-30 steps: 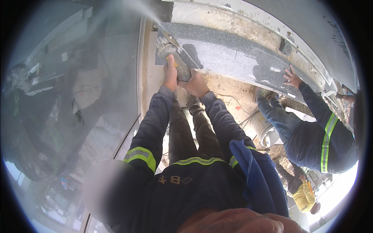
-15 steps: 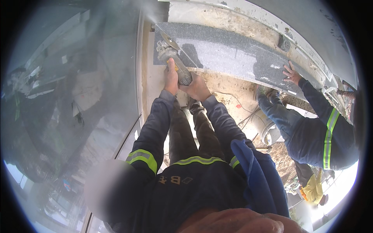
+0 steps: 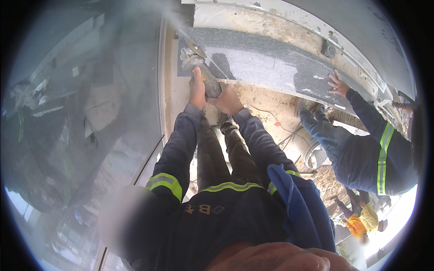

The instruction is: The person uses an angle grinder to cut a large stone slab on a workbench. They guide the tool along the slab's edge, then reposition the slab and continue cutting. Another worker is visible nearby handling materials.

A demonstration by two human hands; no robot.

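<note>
Both of my hands grip a dusty angle grinder (image 3: 202,72). My left hand (image 3: 197,89) is on its left side, and my right hand (image 3: 227,100) is wrapped round the lower end of its body. The disc (image 3: 193,45) sits on a long grey speckled stone slab (image 3: 271,58), along a pale line across it, and white spray or dust streams off toward the upper left. Another person's hand (image 3: 337,83) rests with spread fingers on the slab's right part.
A dusty glass pane (image 3: 90,144) stands along my left. At right, a co-worker in a dark jacket (image 3: 370,153) leans over, and more people (image 3: 364,219) are farther back. A cable (image 3: 266,113) and a white bucket (image 3: 309,149) lie below the slab. A white ledge (image 3: 253,13) runs behind it.
The grinder and disc have shifted slightly up and left along the line. The co-worker's hand has moved a little on the slab. The farther people in yellow have changed posture.
</note>
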